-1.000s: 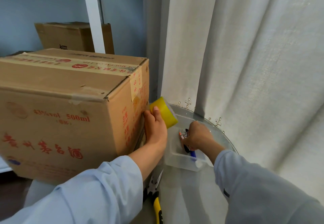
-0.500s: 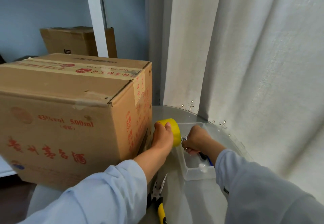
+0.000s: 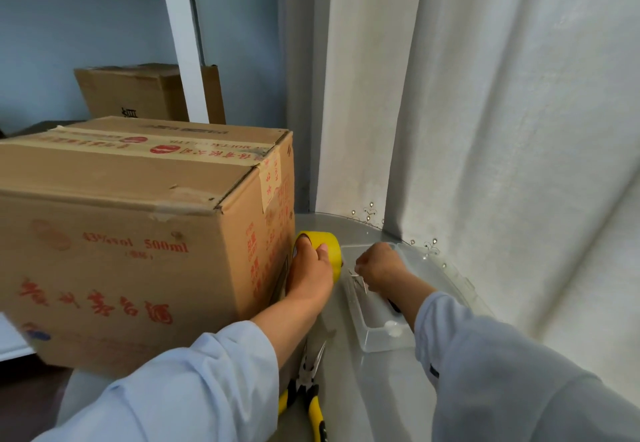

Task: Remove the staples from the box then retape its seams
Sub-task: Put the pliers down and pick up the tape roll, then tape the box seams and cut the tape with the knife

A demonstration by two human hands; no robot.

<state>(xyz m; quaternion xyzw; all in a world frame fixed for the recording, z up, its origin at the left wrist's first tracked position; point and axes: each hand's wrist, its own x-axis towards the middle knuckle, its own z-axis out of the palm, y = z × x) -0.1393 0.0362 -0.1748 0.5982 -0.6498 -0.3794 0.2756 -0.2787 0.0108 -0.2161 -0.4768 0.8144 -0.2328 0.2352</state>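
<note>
- Lowered since the earlier frames, the yellow tape roll [image 3: 320, 251] has travelled from mid-height on the box's right face down to its bottom edge, by the tabletop; the strip along this vertical seam appears fully drawn and ready to sever.
- Cardboard box [image 3: 138, 234]: at 9 o'clock, resting on the round grey table [image 3: 343, 389], its top seam carrying printed tape.
- Left hand [image 3: 311, 279]: centre, fingers curled over the roll, holding it against the box's lower right edge.
- Yellow-handled pliers [image 3: 310, 386]: at 6 o'clock, lying untouched on the table, which suggests the staple removal is finished.
- Right hand [image 3: 379, 268]: just right of the roll, curled closed around a thin metallic blade, probably a utility knife [image 3: 358, 280], though blur prevents certainty; its tip points toward the roll.
- Clear plastic tray [image 3: 384, 337]: at 4 o'clock, beneath the right wrist, contents indistinct.
- White curtain [image 3: 502, 130]: at 2 o'clock, backing the table.
- Likely next step: cutting the tape close to the roll.
</note>
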